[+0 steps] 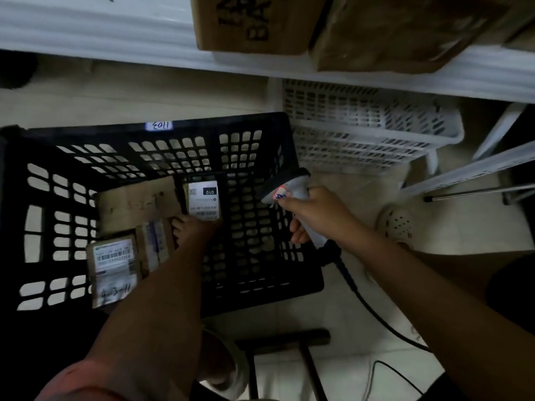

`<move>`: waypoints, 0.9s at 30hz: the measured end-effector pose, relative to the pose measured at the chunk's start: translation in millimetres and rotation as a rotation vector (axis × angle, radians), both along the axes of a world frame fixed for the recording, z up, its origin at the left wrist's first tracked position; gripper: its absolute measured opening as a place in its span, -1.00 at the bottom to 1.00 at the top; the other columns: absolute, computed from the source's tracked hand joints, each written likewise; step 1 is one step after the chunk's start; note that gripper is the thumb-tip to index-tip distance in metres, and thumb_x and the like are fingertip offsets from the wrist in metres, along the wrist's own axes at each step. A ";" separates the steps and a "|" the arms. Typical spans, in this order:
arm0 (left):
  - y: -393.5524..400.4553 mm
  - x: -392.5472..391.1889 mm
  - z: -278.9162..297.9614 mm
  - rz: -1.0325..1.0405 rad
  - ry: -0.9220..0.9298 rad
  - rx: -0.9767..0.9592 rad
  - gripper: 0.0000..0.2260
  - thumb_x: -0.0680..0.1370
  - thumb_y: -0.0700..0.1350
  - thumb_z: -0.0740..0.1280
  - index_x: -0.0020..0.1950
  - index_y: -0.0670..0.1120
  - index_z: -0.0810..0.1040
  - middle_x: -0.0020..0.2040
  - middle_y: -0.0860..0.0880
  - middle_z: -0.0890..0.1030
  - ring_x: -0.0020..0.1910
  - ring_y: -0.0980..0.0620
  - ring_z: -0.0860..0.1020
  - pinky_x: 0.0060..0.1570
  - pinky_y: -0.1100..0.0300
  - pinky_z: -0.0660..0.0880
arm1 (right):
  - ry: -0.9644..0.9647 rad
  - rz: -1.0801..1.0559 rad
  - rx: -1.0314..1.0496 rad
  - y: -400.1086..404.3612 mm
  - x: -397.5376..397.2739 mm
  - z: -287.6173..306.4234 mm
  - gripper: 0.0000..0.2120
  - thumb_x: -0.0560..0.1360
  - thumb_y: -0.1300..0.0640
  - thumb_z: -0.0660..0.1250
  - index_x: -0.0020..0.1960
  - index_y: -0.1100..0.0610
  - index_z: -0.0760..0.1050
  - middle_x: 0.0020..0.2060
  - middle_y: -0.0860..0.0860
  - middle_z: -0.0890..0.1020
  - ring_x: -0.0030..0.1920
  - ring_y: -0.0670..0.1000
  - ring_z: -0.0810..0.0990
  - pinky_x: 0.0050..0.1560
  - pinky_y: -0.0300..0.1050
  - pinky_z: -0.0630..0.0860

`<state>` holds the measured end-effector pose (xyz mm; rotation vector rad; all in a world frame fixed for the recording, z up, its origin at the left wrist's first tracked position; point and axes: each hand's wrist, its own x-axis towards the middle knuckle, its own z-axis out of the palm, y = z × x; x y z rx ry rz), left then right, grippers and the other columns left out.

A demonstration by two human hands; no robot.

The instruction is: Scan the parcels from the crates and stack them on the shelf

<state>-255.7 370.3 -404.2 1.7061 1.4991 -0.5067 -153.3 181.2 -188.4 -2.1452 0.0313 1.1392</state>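
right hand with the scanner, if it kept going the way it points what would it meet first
Probably the black crate's near wall, just ahead of the scanner in the right hand; beyond it, the labelled parcel. Depth is unclear.

Dim, underexposed indoor view; black crate (162, 134) interior lost in shadow, pale floor (434, 235) and white shelf edge (95, 30) brightest; motion blur smears cardboard boxes (318, 21) at top; wide-angle bending at edges; labels soft, grainy

A white perforated clog (397, 224) rests on the floor (451, 227).
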 end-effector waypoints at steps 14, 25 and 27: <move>-9.9 15.5 -13.8 0.088 -0.013 -0.029 0.04 0.42 0.10 0.55 0.60 -0.24 -0.08 0.56 -0.24 0.13 0.53 -0.24 0.14 0.49 -0.06 0.14 | 0.037 -0.097 0.056 -16.9 7.8 0.8 -0.70 0.56 -0.07 0.34 -0.01 0.20 0.53 -0.54 0.08 0.59 -0.50 0.07 0.62 -0.48 -0.19 0.51; -11.5 -9.0 122.6 0.014 -0.371 -0.638 -0.61 0.53 -0.11 0.44 0.34 -0.18 0.52 0.17 -0.20 0.65 0.15 -0.16 0.61 0.21 -0.06 0.54 | -0.069 -0.243 0.220 -26.1 5.3 15.6 -0.62 0.58 0.02 0.34 0.11 0.37 0.52 -0.40 0.19 0.63 -0.43 0.13 0.64 -0.28 -0.03 0.62; -24.1 -17.9 166.5 -0.065 -0.411 -0.666 -0.55 0.46 0.05 0.50 0.28 -0.07 0.55 0.20 -0.11 0.66 0.21 -0.10 0.59 0.31 -0.04 0.46 | -0.134 -0.260 0.266 -34.8 2.5 21.9 -0.64 0.59 0.01 0.32 0.10 0.33 0.53 -0.33 0.22 0.66 -0.37 0.15 0.67 -0.23 0.02 0.67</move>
